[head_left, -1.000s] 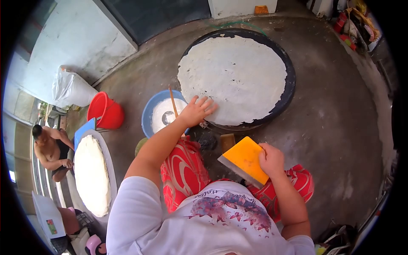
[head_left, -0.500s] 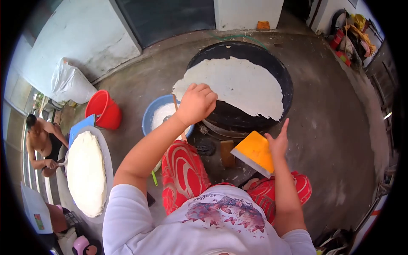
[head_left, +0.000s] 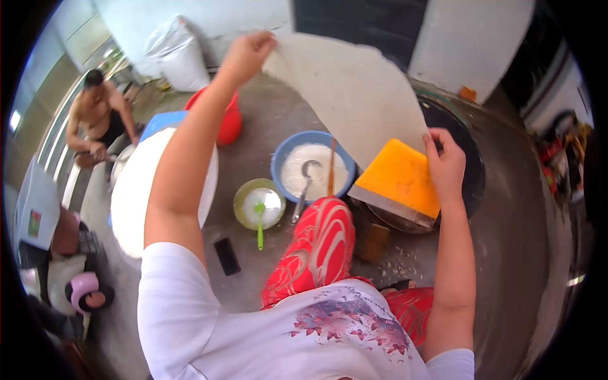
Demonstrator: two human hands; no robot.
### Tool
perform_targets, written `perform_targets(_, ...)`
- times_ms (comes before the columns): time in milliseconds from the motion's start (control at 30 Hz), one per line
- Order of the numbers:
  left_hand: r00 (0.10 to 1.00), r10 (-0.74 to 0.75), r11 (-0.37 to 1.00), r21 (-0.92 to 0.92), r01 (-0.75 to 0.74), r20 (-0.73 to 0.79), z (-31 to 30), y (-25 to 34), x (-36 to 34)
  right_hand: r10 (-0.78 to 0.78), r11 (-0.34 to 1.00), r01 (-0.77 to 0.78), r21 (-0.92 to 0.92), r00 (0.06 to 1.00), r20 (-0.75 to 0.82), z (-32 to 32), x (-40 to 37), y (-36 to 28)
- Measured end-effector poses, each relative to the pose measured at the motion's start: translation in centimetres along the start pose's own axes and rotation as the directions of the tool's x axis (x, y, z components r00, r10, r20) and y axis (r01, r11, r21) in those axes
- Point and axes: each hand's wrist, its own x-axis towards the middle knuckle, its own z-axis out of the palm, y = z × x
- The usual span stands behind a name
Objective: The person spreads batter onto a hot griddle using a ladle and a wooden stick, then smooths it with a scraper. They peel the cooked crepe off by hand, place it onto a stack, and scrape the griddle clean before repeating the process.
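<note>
My left hand (head_left: 248, 54) is raised high and pinches the top edge of a large thin white sheet (head_left: 345, 92) that hangs in the air. My right hand (head_left: 445, 161) grips the sheet's lower right edge together with an orange flat scraper (head_left: 399, 178). The sheet is lifted clear of the round black griddle (head_left: 472, 174), which lies on the floor behind my right hand and is partly hidden by the sheet and scraper.
A blue basin of white batter (head_left: 310, 168) with a ladle and a wooden stick sits ahead of my knees, beside a small green bowl (head_left: 259, 204). A round tray stacked with white sheets (head_left: 136, 190) lies left, a red bucket (head_left: 228, 123) behind. A shirtless person (head_left: 95, 114) crouches far left.
The sheet lay flat on the griddle, then my left hand peeled it up from the near edge. It now hangs in the air, my right hand also gripping it, and my view has swung left.
</note>
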Motion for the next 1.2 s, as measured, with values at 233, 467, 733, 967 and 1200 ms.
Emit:
perform_targets(233, 0.890, -0.105, 0.969, 0.155, 0.192, -0.445, -24.9, -2.9, -12.6, -0.484, 0.803, 0.462, 0.375, 0.874, -0.041, 11.9, 2.2, -16.4)
perform_targets(467, 0.734, -0.182, 0.721, 0.419, 0.552, -0.654, -33.7, -5.9, -34.8, -0.742, 0.606, 0.598, 0.525, 0.662, 0.101, 24.8, -6.6, -24.8)
perform_targets(733, 0.572, -0.564, 0.575, 0.215, 0.790, -0.595, -28.5, -11.6, -51.9, -0.651, 0.728, 0.479, 0.490, 0.708, 0.275, 25.0, -5.7, -18.5)
perform_targets(967, 0.726, -0.508, 0.287, 0.704, 0.650, -0.463, -32.6, -11.0, -49.9, -0.237, 0.932, 0.147, 0.331, 0.939, 0.250, 19.6, 2.6, -6.5)
perform_targets(1200, 0.428, -0.750, -0.370, 0.856, 0.360, -0.504, -35.6, -11.5, -45.2, 0.140, 0.961, -0.198, 0.196, 0.952, 0.273, 13.9, 0.6, 5.8)
